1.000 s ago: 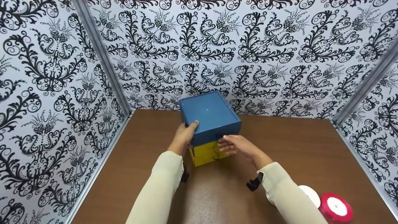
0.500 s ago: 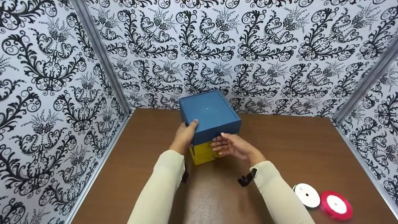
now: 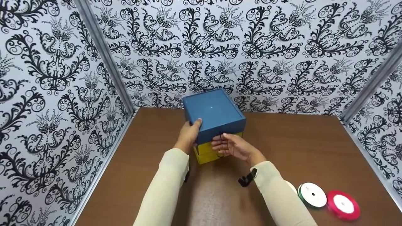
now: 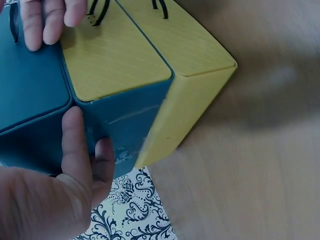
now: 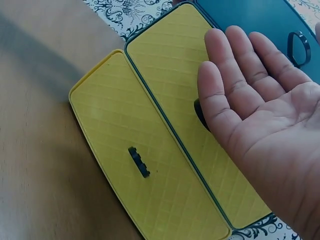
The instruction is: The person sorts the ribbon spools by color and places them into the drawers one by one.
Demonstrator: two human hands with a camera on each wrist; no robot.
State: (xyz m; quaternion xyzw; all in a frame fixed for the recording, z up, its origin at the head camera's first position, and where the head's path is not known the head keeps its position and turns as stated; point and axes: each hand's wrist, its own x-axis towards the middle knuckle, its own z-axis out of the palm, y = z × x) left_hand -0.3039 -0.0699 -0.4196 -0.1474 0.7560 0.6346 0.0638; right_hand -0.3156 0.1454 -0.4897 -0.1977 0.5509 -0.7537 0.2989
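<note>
A small drawer unit [image 3: 211,110] stands near the back wall, with a blue top and blue upper drawer front above yellow drawer fronts [image 5: 125,130]. My left hand [image 3: 189,134] holds its left side, the thumb on the top edge and the fingers against the side wall. Before the fronts is my right hand [image 3: 236,147], its fingers extended and close together, palm in view in the right wrist view. Those fingers lie near the top drawer's black loop handle [image 5: 299,48] without closing round it. They partly hide the middle drawer's black handle [image 5: 201,115].
At the lower right of the brown table [image 3: 150,131] lie a red ribbon spool [image 3: 343,205], a white-faced spool with a green edge [image 3: 313,195] and a partly hidden white one. Patterned walls [image 3: 213,47] enclose the table at the back and sides.
My right hand has shifted slightly left across the drawer fronts, and its fingers have straightened. The right sleeve has moved left, showing more of the spools. My left hand keeps its hold.
</note>
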